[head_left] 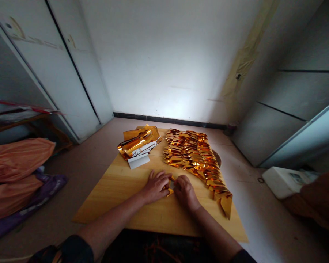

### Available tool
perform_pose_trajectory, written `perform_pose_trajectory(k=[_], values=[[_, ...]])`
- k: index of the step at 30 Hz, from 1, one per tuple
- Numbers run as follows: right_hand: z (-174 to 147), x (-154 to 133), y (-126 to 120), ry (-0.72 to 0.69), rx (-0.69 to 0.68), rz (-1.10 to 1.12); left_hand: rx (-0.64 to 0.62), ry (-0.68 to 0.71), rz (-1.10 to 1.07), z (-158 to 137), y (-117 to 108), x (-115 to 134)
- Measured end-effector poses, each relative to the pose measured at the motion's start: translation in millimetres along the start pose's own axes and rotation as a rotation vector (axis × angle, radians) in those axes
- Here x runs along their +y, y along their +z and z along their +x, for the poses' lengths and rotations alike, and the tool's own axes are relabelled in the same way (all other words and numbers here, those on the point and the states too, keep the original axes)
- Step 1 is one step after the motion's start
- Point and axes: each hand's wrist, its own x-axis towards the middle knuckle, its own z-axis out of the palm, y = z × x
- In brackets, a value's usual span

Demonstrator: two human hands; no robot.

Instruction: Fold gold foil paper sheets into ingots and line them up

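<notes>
A small piece of gold foil paper [170,192] lies on the wooden board between my two hands, partly folded and mostly covered by fingers. My left hand [155,187] holds its left side, with the fingers curled and pressed down on it. On the other side my right hand [185,191] is closed, pinching the paper's right edge; its fingertips are partly hidden. Beyond my right hand lie rows of folded gold foil pieces [192,148], tightly overlapped. A loose stack of gold foil sheets [138,140] with white undersides sits beyond my left hand.
The wooden board [112,199] rests low over a tiled floor. A round object [217,158] shows behind its right edge. Orange cloth and a purple bag [49,188] lie at left. A white box [286,181] stands at right, below grey cabinets. A white wall is ahead.
</notes>
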Motion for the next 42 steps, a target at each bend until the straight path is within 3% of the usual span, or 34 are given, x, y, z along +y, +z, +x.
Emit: perform_pose_trajectory(k=[6,10,14,20,30,42], values=[[4,5,-17,-0.026,0.017,0.003,0.116,-0.012,0.066,-5,8,7],[-4,-4,-18,-0.074,-0.081,-0.009,0.174,-0.046,0.114,-6,15,12],[-14,-16,-11,-0.114,-0.158,-0.174,0.198,-0.077,0.11,-5,17,11],[-24,-28,-4,-0.117,-0.151,-0.432,0.167,-0.023,0.121,-3,7,9],[-28,-34,8,-0.134,-0.057,-0.558,0.169,-0.005,0.136,-3,-1,13],[-17,-16,9,-0.183,-0.101,-0.624,0.074,0.156,0.229,-8,-26,7]])
